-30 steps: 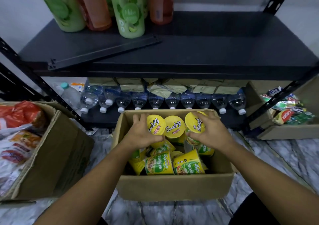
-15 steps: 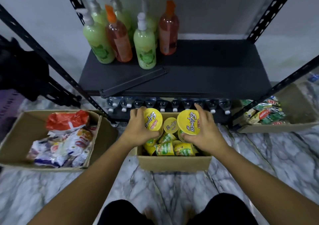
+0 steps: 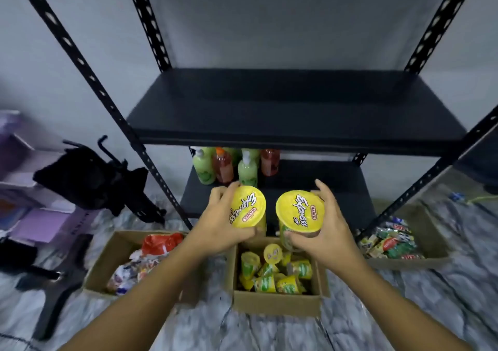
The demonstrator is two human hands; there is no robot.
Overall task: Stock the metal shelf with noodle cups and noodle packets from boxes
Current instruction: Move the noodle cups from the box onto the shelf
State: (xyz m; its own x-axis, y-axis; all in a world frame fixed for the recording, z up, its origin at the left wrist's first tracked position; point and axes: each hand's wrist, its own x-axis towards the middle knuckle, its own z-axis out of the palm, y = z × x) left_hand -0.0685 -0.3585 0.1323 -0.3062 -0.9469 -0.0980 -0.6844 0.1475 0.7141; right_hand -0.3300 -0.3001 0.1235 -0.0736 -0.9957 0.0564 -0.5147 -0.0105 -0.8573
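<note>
Yellow-lid left cup (image 3: 248, 206) gripped by left hand (image 3: 218, 224), right cup (image 3: 299, 210) by right hand (image 3: 326, 232). Risk: rim may hit metal shelf (image 3: 283, 113) edge, cup slips, drops into box (image 3: 275, 303).

On floor (image 3: 404, 310) before shelf (image 3: 296, 108): left box (image 3: 107, 264) holds packets (image 3: 140, 264), middle box (image 3: 275, 303) holds noodle cups (image 3: 272, 272), right box (image 3: 431, 263) beside. Bottles (image 3: 223, 166) on lower tier, behind.

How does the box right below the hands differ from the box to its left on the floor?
The middle box holds noodle cups, mostly tumbled on their sides; the left box holds packets. The middle box's load is all yellow and green; the left box's is mixed colours, with a red packet on top. Both are open brown cardboard boxes on the marble floor.
</note>
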